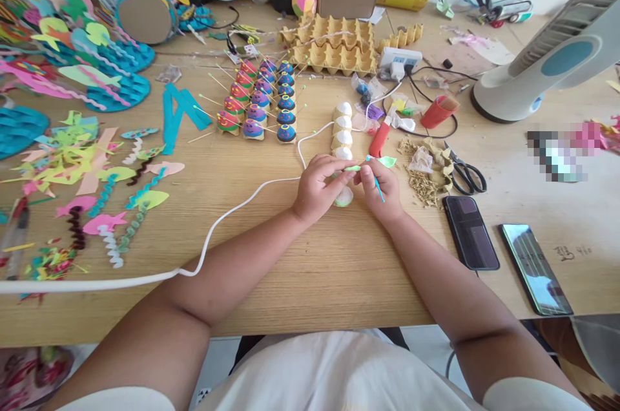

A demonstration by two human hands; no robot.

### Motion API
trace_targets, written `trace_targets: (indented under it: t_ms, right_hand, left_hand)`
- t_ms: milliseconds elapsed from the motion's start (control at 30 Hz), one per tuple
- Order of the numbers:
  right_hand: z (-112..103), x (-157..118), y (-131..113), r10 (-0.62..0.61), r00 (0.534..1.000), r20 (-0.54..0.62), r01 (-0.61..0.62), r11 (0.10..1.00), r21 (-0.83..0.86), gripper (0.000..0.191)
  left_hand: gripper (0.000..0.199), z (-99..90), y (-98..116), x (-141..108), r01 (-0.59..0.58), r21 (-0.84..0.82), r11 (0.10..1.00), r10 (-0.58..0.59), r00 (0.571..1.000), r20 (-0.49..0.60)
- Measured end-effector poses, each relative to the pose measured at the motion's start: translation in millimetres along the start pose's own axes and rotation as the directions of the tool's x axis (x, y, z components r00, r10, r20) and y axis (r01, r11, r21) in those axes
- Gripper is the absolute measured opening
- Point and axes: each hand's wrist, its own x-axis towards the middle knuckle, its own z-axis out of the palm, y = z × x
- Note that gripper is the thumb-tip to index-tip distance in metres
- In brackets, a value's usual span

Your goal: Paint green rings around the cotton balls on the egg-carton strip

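Both hands meet over the near end of a row of white domed cups [343, 123] cut from an egg carton. My left hand [317, 188] pinches a small light-green strip [352, 169] that looks like soft clay. Its fingertips almost touch those of my right hand [380, 190], which grips a thin blue stick [379, 189] slanting down past the thumb. A pale-green leaf-shaped piece [388, 161] shows just beyond the right fingers; whether they hold it I cannot tell. The nearest cup [343, 196], with a green lower edge, sits partly hidden under my hands.
Painted carton cups [255, 129] with pins stand in rows behind left. A white cable [213, 230] crosses the table at left, near paper fish [104, 223]. Scissors [465, 172], two phones [471, 232], a red glue gun [380, 138] and a fan [542, 55] are at right.
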Motion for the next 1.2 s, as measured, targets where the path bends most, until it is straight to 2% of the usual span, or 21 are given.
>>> trace_targets:
  t_ms: [200, 267, 400, 600, 700, 800, 867, 1033, 1200]
  right_hand:
    - [-0.4, -0.9, 4.7, -0.001, 0.997, -0.072, -0.001, 1.000, -0.027, 0.040]
    - [-1.2, -1.1, 5.8, -0.031, 0.998, -0.063, 0.028, 0.998, -0.060, 0.041]
    - [-1.4, -1.5, 5.6, -0.091, 0.996, 0.000, 0.090, 0.992, -0.091, 0.036]
    - [-0.2, -1.6, 2.8, -0.111, 0.994, -0.022, 0.109, 0.991, -0.077, 0.025]
    - [0.2, -2.6, 1.8, -0.054, 0.997, -0.045, 0.052, 0.997, -0.055, 0.029]
    - [1.3, -3.1, 0.4, 0.034, 0.997, -0.066, -0.034, 0.999, 0.002, 0.036]
    - [2.1, -2.6, -0.7, 0.065, 0.996, -0.062, -0.062, 0.997, 0.047, 0.040]
    - [2.6, -0.5, -0.9, 0.076, 0.997, -0.027, -0.074, 0.996, 0.050, 0.052]
    - [0.6, -1.1, 0.7, 0.071, 0.997, 0.005, -0.071, 0.995, 0.066, 0.060]
  left_hand:
    - [0.025, 2.1, -1.5, -1.4, 0.149, -0.087, 0.985, -0.154, 0.986, -0.059]
    - [0.030, 2.4, -0.9, -1.4, 0.174, -0.104, 0.979, -0.182, 0.981, -0.072]
    - [0.040, 2.0, 3.1, -0.1, 0.159, -0.110, 0.981, -0.167, 0.984, -0.061]
    - [0.053, 0.8, 7.0, 2.1, 0.147, -0.072, 0.987, -0.147, 0.989, -0.002]
    - [0.054, 1.8, 4.2, 0.3, 0.162, -0.071, 0.984, -0.164, 0.986, -0.027]
    - [0.037, 3.3, 1.0, -2.7, 0.155, -0.078, 0.985, -0.162, 0.983, -0.085]
    - [0.032, 3.6, 0.1, -3.7, 0.105, -0.063, 0.992, -0.110, 0.990, -0.086]
    - [0.021, 2.2, 1.3, -1.5, -0.018, -0.007, 1.000, 0.017, 0.998, -0.063]
    - [0.025, 1.8, 2.5, -0.1, 0.012, 0.006, 1.000, -0.012, 0.998, -0.064]
